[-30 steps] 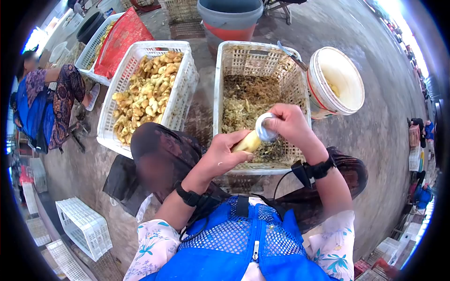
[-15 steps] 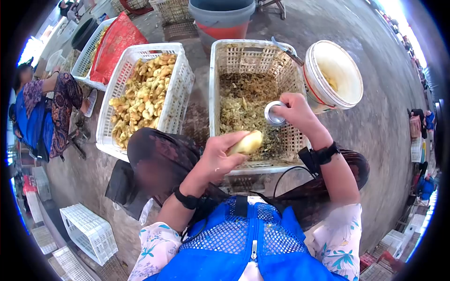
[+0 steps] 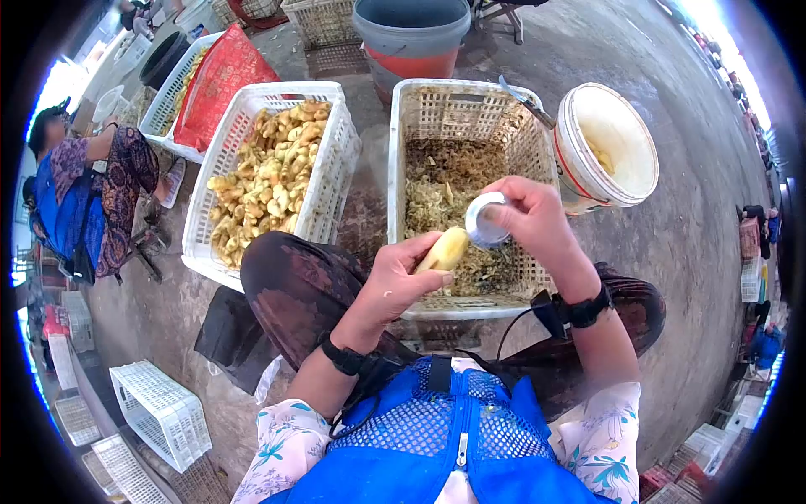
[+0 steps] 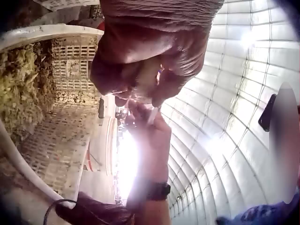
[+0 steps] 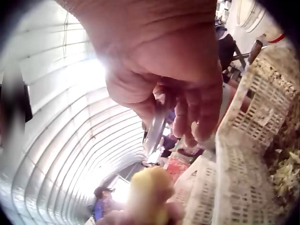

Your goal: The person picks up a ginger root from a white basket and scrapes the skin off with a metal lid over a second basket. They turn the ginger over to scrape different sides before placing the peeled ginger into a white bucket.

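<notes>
In the head view a pale yellow piece of ginger is gripped by the left hand, its far end bare. The right hand pinches a shiny round ring-shaped tool, close beside that end. Both hands are over a white crate holding brown and pale scraps. From the right wrist, the ginger shows below the tool. In the left wrist view the left hand hides much of the ginger.
A crate of ginger pieces stands to the left. Right of the scraps crate is a white bucket, with a knife at the crate's corner. A grey bucket stands behind. A person sits at far left.
The right hand first moved off the ginger with the tool, then came back beside it. The ginger has tilted more upright in the left hand.
</notes>
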Tool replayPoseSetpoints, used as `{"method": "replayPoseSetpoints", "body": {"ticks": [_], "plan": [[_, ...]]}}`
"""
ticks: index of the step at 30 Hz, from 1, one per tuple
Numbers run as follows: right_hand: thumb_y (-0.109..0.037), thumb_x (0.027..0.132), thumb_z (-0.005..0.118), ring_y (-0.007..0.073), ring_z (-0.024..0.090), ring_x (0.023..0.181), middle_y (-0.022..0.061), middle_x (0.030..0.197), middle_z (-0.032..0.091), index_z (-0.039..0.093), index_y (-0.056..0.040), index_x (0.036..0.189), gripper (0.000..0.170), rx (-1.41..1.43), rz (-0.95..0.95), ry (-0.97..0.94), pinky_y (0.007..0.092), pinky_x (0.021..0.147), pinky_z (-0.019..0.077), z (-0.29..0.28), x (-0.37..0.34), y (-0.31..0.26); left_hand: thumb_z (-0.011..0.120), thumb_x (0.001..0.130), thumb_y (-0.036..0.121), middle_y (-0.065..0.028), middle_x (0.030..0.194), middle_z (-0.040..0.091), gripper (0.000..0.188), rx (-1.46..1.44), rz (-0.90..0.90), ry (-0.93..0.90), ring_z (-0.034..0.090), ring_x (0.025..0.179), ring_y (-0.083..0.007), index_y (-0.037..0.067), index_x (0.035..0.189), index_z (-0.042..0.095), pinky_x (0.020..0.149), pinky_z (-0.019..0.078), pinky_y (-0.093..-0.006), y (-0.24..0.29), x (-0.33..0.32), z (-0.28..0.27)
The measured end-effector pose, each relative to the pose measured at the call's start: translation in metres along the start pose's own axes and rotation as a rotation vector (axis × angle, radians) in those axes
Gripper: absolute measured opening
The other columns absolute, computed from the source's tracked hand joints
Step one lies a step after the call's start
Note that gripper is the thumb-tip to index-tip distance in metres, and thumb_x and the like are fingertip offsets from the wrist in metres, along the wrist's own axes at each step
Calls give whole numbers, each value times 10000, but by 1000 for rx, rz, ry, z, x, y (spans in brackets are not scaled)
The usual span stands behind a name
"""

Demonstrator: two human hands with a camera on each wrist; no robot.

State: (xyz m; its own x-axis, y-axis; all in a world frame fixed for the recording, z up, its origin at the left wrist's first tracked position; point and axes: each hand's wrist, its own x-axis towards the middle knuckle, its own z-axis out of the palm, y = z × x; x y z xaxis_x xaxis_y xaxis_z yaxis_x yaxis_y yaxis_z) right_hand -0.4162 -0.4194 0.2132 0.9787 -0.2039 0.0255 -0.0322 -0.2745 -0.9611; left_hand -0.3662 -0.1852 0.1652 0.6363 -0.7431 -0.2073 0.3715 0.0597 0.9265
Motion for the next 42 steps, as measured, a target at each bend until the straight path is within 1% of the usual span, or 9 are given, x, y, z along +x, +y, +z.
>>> {"method": "replayPoseSetpoints", "body": {"ticks": [8,15,19,27,30,33,39,40,42], "plan": [[-97,828,745,131,561,663,75,717,611,639,8,847,150,-586,-93,116,310,601,446,-5,15,20,739,800,44,-2,991,661,490,208,65,4,576,900,-67,-31,1275,647,800,490,-240,-2,-4,8],[-52,836,735,154,567,683,83,752,606,655,6,880,109,-202,-169,-69,322,626,449,21,-8,-4,735,807,37,19,951,657,465,314,54,9,571,855,-59,-21,1262,661,771,486,-237,-6,2,3],[-75,849,712,178,582,673,106,743,608,615,7,822,130,-607,-163,87,359,612,444,6,7,21,746,795,42,-10,929,669,454,305,79,-9,571,841,-61,-18,1238,665,760,495,-245,-3,-3,6],[-98,823,748,167,572,665,118,701,606,609,31,776,196,-128,-82,-94,364,592,446,13,-3,0,760,775,33,-24,918,695,480,456,199,57,599,833,-63,-19,1242,665,770,510,-251,-19,4,6],[-127,829,728,168,582,667,113,712,618,628,23,803,183,-302,12,-57,355,611,457,8,3,15,758,788,40,-33,969,711,478,421,67,-6,623,847,-78,-22,1253,664,772,520,-258,-9,0,5],[-151,826,727,168,537,627,126,676,583,604,23,772,220,-540,2,97,364,593,440,-18,16,60,752,812,34,-37,1000,708,464,242,183,-28,627,840,-82,-34,1263,663,746,517,-244,-6,-6,10],[-134,830,747,103,475,633,26,631,513,584,18,735,243,-241,55,223,323,573,412,-22,14,45,587,1033,256,-106,1015,716,389,-350,-123,-22,618,715,-114,-10,1315,623,615,505,-279,-7,4,-1],[-73,847,739,76,541,714,19,737,605,604,25,774,182,-222,110,219,290,634,464,-16,9,38,422,1086,422,-151,984,696,535,-379,-134,-8,607,679,-169,-33,1326,567,553,468,-281,-10,8,-3],[-43,833,752,105,600,823,65,888,661,616,25,803,154,-38,47,150,288,720,498,10,-6,17,400,1099,390,-151,1007,691,501,-557,-179,14,617,702,-177,-38,1298,568,566,474,-288,-14,11,-9]]}}
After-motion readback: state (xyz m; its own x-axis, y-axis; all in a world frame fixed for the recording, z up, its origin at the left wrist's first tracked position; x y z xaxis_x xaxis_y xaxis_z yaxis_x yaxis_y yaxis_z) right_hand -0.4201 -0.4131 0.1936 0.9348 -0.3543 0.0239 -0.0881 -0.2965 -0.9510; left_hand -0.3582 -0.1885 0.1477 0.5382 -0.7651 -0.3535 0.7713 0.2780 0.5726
